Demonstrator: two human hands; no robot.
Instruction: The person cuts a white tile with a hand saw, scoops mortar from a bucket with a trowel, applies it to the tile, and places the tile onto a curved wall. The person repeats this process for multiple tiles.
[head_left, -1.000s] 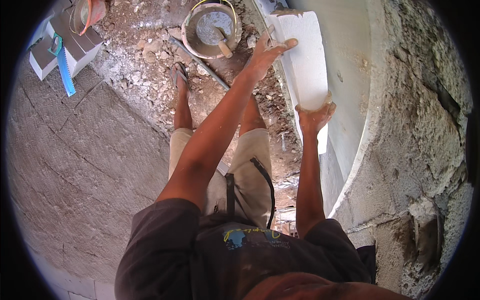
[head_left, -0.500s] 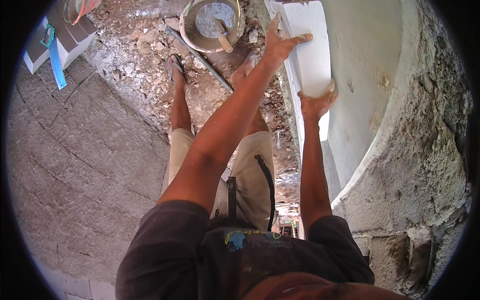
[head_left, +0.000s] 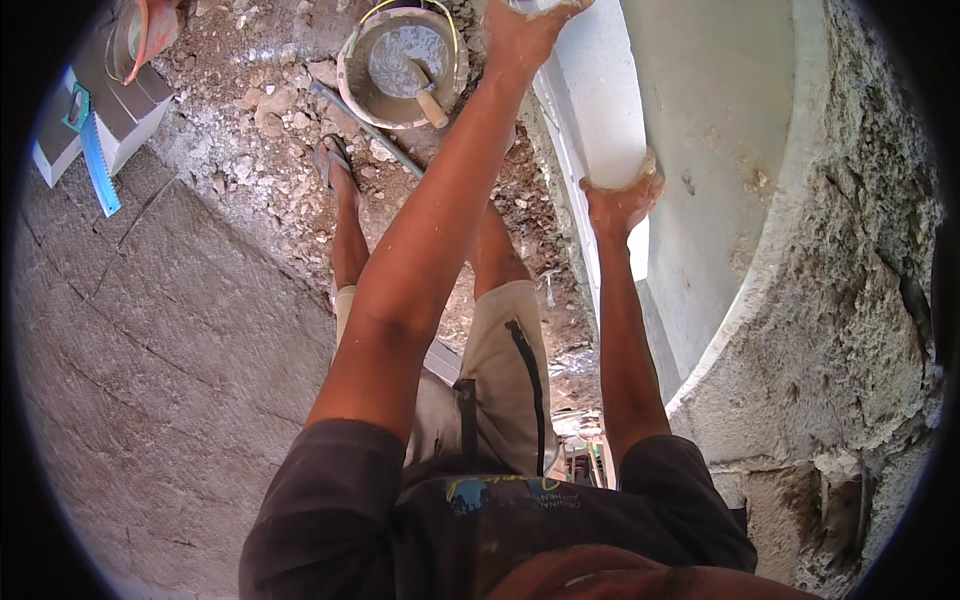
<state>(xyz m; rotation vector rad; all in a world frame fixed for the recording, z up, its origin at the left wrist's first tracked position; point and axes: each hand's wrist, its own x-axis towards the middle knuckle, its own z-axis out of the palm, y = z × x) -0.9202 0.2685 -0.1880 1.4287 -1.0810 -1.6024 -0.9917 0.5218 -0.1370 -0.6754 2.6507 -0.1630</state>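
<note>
A long white building block (head_left: 606, 95) lies along the top of a low wall on my right, against a grey rendered wall. Toward its far end is my left hand (head_left: 530, 32), cut off by the picture's top edge, its fingers bent over the block's near-side edge. Closer to me, my right hand (head_left: 624, 200) grips the same block, thumb and fingers spread across its width. Wet grey mortar coats the fingers of both hands. The block's far end is out of the picture.
Ahead stands a bucket (head_left: 350, 85) of wet mortar with a wooden-handled trowel (head_left: 430, 105) in it. A dark pipe (head_left: 365, 130) lies on rubble beside it. A blue handsaw (head_left: 100, 165) rests on stacked blocks (head_left: 140, 115) near an orange bucket (head_left: 155, 35). A hammer (head_left: 549, 286) lies below the wall.
My left hand has slid farther along the block, away from me. The right hand keeps nearly the same place. My view has tilted slightly, shifting the bucket and saw lower in the picture.
</note>
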